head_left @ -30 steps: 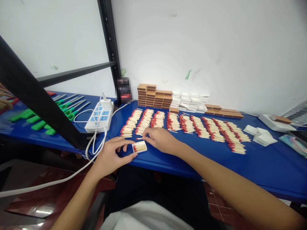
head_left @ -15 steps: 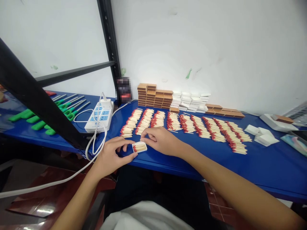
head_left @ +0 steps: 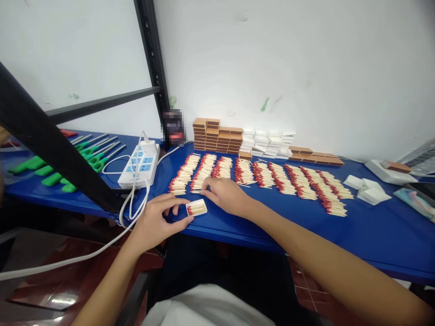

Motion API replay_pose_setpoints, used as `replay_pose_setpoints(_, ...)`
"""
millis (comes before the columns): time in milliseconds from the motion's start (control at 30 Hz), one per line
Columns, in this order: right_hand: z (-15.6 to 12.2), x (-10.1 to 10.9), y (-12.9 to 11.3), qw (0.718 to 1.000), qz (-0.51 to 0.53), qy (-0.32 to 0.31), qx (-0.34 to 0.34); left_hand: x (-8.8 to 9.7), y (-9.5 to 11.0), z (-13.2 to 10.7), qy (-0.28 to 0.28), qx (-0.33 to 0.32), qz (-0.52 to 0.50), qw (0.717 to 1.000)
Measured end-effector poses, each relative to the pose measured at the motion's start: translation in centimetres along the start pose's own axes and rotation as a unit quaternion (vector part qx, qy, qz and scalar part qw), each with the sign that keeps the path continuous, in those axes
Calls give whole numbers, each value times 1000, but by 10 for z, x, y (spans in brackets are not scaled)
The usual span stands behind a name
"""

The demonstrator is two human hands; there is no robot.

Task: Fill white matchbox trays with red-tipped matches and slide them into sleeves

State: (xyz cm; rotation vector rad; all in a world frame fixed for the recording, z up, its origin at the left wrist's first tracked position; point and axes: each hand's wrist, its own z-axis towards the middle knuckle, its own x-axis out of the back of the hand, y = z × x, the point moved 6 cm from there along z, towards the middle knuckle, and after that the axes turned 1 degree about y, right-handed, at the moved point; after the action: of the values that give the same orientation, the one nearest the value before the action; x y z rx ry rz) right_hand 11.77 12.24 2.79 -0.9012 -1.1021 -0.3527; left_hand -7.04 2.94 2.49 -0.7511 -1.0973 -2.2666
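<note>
A small white matchbox tray [head_left: 200, 202] lies at the table's front edge, with red-tipped matches [head_left: 197, 208] inside. My left hand [head_left: 158, 222] grips its left end between thumb and fingers. Beyond the tray, my right hand [head_left: 226, 194] touches the near end of the second row of matches [head_left: 204, 170], thumb and fingertips drawn together. Whatever those fingertips pinch is too small to make out. More loose matches [head_left: 282, 179] lie in slanted rows to the right, and another row [head_left: 184, 174] is at the far left.
Brown matchboxes [head_left: 217, 138] and white trays [head_left: 268, 142] are stacked along the wall. Loose white trays [head_left: 370, 190] lie at right. A power strip [head_left: 141, 165], its white cable [head_left: 102, 248], a black shelf post [head_left: 68, 149] and green-handled lighters [head_left: 54, 176] occupy the left.
My right hand has moved from the tray's far right edge up to the near end of the second match row. My left hand keeps its hold on the tray.
</note>
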Motion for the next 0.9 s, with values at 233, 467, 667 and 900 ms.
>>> replay_pose_setpoints(233, -5, 5, -2, 999, 19, -8, 31, 1, 0, 1, 1, 4, -4, 1000)
replay_pose_setpoints(467, -6, 3, -4, 999, 7, -2, 39, 1, 0, 0, 0, 4, -7, 1000)
replay_pose_setpoints(667, -3, -2, -2, 999, -4, -9, 31, 1, 1, 0, 6, -4, -2, 1000)
replay_pose_setpoints(900, -8, 12, -8, 999, 38, -7, 31, 0, 1, 1, 3, 0, -2, 1000)
